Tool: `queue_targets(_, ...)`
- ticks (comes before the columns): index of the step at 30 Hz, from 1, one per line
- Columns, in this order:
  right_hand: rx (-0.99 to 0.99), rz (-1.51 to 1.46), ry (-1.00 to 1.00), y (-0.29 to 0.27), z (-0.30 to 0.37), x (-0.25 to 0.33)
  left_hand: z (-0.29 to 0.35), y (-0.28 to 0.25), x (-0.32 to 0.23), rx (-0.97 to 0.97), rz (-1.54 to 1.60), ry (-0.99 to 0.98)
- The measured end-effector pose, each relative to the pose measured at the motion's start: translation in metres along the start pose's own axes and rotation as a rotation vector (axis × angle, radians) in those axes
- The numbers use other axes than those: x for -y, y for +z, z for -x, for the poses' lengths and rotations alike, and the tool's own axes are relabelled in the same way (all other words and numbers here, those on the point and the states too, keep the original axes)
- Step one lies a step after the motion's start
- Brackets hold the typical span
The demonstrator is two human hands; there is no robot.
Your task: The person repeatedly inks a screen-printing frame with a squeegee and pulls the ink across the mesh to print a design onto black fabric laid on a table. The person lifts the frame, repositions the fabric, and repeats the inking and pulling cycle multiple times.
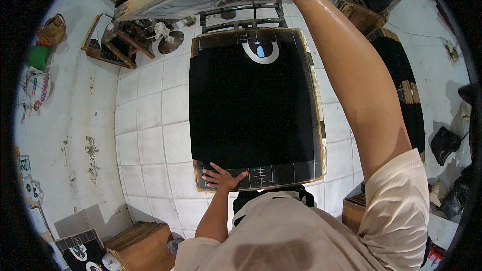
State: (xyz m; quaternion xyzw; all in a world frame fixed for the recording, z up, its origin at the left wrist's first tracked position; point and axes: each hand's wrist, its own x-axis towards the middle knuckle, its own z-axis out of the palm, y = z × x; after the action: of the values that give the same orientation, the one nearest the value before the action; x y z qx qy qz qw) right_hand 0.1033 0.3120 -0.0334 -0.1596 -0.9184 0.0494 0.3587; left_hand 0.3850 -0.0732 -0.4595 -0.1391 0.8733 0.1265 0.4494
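A black fabric panel (251, 105) lies flat over a dark board (286, 173) with worn brown edges and white ruled marks. Near its far edge the cloth carries a white, brown and blue eye-shaped print (261, 54). My left hand (221, 178) rests on the board's near left corner, fingers spread, fingertips by the cloth's lower edge. My right arm stretches forward past the board's right side. The right hand itself is lost beyond the dark upper rim, close to a large raised pale frame (165, 2), so what it touches is hidden.
A metal bracket (243, 17) stands at the board's far end. To the left is a wooden stand (128, 45) with a round dark lid (171, 42). Stacked brown boards (143, 241) sit at lower left. Another board with black cloth (396, 65) stands on the right.
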Motion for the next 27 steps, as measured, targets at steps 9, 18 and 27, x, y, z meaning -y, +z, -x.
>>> queue_targets(9, -0.061, -0.003, -0.035, 0.002, -0.004, 0.000, -0.004, 0.000, -0.003, 0.003, -0.100, -0.037)
queue_targets(18, -0.063, 0.009, -0.050, -0.001, 0.004, 0.003, -0.001, -0.003, -0.006, 0.034, -0.052, -0.045)
queue_targets(27, -0.038, 0.042, -0.029, -0.002, -0.006, 0.005, -0.004, 0.001, 0.000, 0.001, -0.023, -0.010)
